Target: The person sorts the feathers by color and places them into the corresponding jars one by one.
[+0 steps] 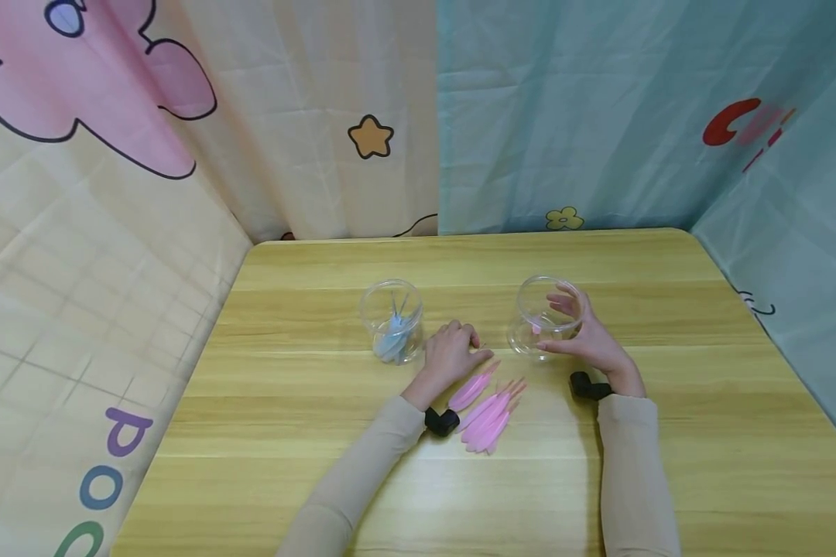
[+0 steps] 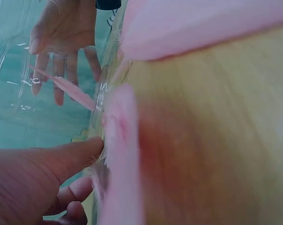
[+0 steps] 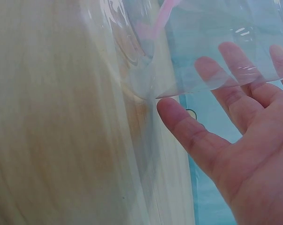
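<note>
My right hand (image 1: 595, 336) rests around the side of a clear cup (image 1: 522, 336), its thumb in front and fingers seen through the wall. One pink feather (image 2: 73, 91) leans inside that cup. My left hand (image 1: 451, 352) is low over the table beside a loose pile of pink feathers (image 1: 488, 422). Its thumb and fingers (image 2: 75, 157) stand apart near a feather's quill end; I see no pinch. A second clear cup (image 1: 368, 317), left of that hand, holds several blue feathers (image 1: 392, 340).
The wooden table (image 1: 286, 464) has rounded far corners. Patterned curtains (image 1: 306, 139) hang behind it and along both sides. Each wrist carries a small black camera mount (image 1: 442, 422).
</note>
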The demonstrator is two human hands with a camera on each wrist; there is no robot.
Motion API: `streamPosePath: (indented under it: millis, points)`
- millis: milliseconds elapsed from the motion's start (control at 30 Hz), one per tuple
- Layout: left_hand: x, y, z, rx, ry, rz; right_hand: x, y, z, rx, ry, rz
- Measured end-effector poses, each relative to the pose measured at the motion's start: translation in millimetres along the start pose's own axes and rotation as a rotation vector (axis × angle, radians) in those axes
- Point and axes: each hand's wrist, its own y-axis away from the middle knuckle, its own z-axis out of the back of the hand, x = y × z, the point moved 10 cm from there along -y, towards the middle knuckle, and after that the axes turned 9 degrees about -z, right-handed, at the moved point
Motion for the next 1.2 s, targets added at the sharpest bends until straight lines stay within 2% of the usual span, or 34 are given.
streamPosePath:
  millis: [133, 367, 533, 700, 833, 967, 1033, 1133, 1200]
  points:
    - [0.8, -3.6, -2.3, 0.01, 0.0, -0.006, -7, -2, 1, -0.009, 0.005, -0.004]
    - [-0.1, -5.8, -2.8, 0.028, 0.013, -0.031, -6, -2, 0, -0.002, -0.012, 0.005]
    - [0.1, -7.1, -0.8, 0.006, 0.118, -0.06, 5, 2, -2, 0.008, -0.012, 0.003]
    - [-7.6, -12.0, 14.3, -0.065, 0.362, -0.109, 25, 10, -4, 0.013, -0.016, 0.002]
    - [-20.8, -20.9, 36.6, -0.176, 0.623, -0.169, 25, 9, -3, 0.01, -0.019, 0.017]
    - [-37.1, -31.2, 64.5, -0.331, 0.907, -0.236, 14, 4, -1, 0.009, -0.035, 0.023]
    - [-45.9, -36.7, 76.8, -0.392, 1.021, -0.269, 6, 2, 0, 0.001, -0.034, 0.015]
    - [-58.2, -45.6, 89.1, -0.434, 1.159, -0.293, -5, -1, 2, -0.013, -0.037, 0.0]
    - [-64.5, -51.5, 92.5, -0.43, 1.233, -0.293, -8, -2, 1, -0.017, -0.037, -0.002]
